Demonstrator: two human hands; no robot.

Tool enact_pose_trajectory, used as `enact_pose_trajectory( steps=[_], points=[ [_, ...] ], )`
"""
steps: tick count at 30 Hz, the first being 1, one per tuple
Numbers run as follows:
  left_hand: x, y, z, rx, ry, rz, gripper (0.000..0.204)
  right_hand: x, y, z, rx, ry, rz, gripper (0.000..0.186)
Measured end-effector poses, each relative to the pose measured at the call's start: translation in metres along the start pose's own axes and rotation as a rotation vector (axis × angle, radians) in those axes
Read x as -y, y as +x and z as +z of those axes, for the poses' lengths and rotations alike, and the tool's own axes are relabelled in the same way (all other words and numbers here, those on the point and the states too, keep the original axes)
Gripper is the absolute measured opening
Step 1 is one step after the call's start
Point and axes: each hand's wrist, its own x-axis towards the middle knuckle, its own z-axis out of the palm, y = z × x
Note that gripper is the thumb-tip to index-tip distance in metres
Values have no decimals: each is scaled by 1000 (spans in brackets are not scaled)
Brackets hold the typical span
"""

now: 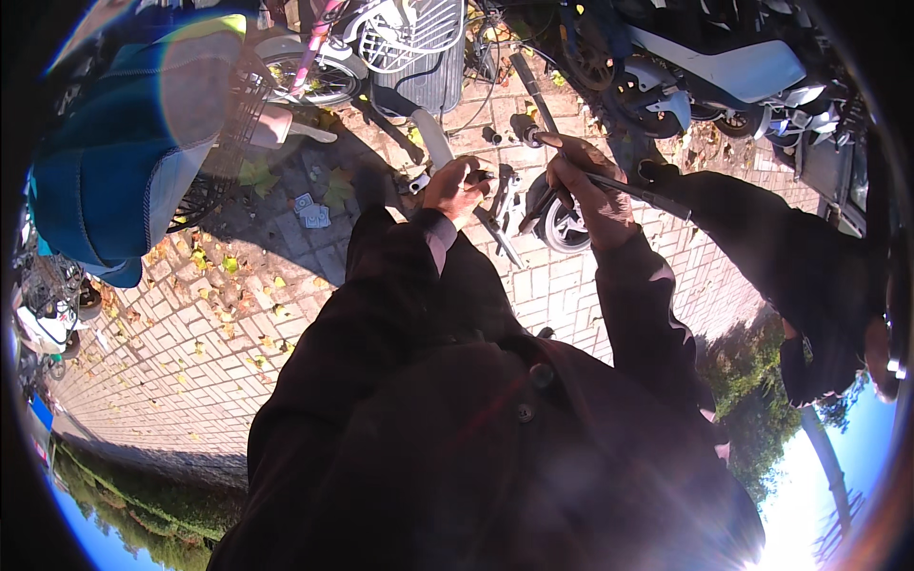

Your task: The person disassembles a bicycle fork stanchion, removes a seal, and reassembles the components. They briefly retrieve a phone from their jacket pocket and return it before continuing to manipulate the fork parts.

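My left hand (459, 187) is closed around a small metal part on a white bicycle frame tube (433, 138). Just to its right, my right hand (583, 183) grips a long dark rod-like tool (657, 198) that runs out to the right. The fingertips of that hand lie close to a black handlebar grip (525, 128). A small wheel (564, 228) shows on the paving below my right hand. Both of my sleeves are dark, and my dark coat fills the lower middle of the view.
A bicycle with a white wire basket (411, 33) and a pink frame stands at the top. A pale blue scooter (733, 67) is parked top right. Another person's dark sleeve (781, 247) reaches in from the right. A blue cover (124, 152) lies left, with leaves on the brick paving (219, 314).
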Motion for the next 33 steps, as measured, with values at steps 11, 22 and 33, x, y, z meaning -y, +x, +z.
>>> enact_pose_trajectory(
  steps=[11, 22, 33],
  points=[
    [8, 3, 3, -19, -287, 240, 20, -12, -5, -11, 88, 91, 37, 37],
    [-12, -1, -4, 93, -65, 33, 23, -27, -1, -22, -36, 12, 181, 38],
    [-7, -3, 2, -67, -72, 235, 26, -52, -10, -48, 96, -1357, 80, 42]
  ],
)
